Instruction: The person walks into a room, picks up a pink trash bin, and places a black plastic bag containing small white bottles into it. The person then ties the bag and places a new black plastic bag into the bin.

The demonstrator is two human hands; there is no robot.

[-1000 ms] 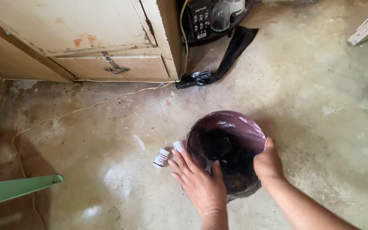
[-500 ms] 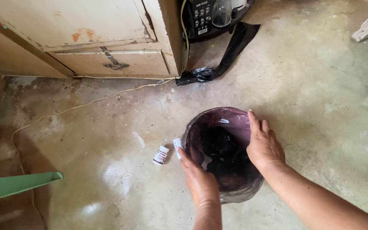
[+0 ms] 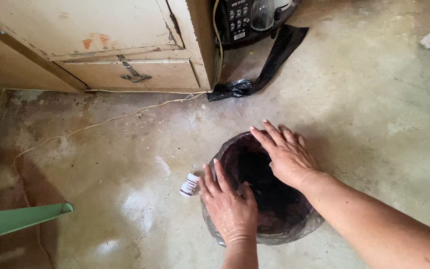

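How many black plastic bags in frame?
2: one bag lines the round bin under the left hand and right hand; one loose bag lies by the cabinet. Others may be hidden.

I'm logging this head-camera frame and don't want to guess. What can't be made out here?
- Bin contents: the dark bag lining and shadow hide the inside.
- Bin's far rim: covered by the right hand.
- Left hand: grip on the liner unclear; palm side hidden.
- Small white bottle: too small to identify; one end behind the left hand.
- Black appliance: cut off by the top edge.
- Green object: cut off by the left edge.
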